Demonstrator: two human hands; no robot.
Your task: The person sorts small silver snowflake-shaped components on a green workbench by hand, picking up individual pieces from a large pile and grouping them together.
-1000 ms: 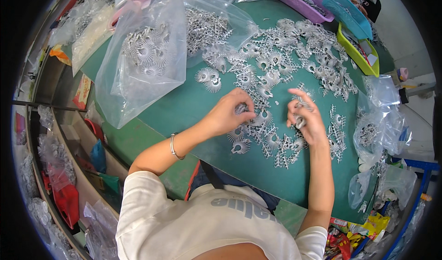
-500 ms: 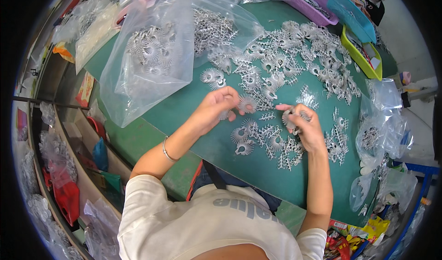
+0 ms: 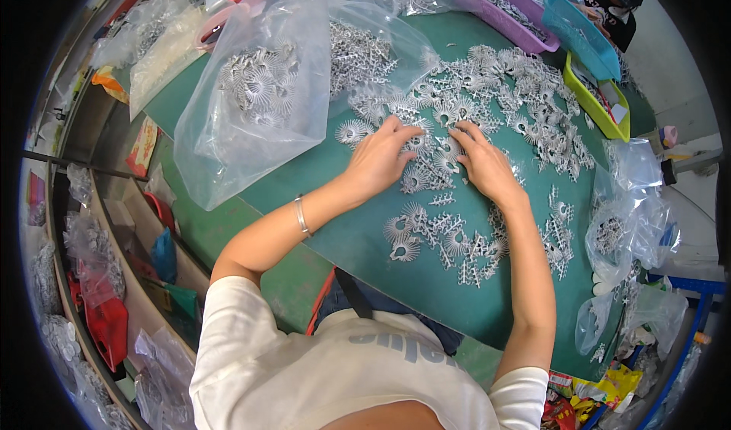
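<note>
My left hand point(image 3: 381, 160) reaches over a heap of grey pieces point(image 3: 426, 144), its bent fingers apart and touching the near part. Facing it, my right hand point(image 3: 487, 164) has its fingers stretched onto the same heap from the right. Between the fingertips lie ring-shaped grey pieces with radiating spokes, mixed with small branching strips. I see nothing lifted in either hand, though the fingertips partly cover the pieces they touch. Nearer to me, a smaller group of these spoked pieces and strips point(image 3: 455, 241) lies on the green tabletop point(image 3: 343, 240).
A clear plastic bag point(image 3: 205, 160) of grey pieces stands at the left. Purple point(image 3: 502, 23), blue point(image 3: 582, 34) and yellow-green point(image 3: 601, 103) baskets line the far right, near another person point(image 3: 609, 4). More plastic bags point(image 3: 628, 217) hang along the right edge.
Both hands have moved away from me onto the heap. The right hand, which held a spoked piece, has opened and let it go; the left has also moved slightly right.
</note>
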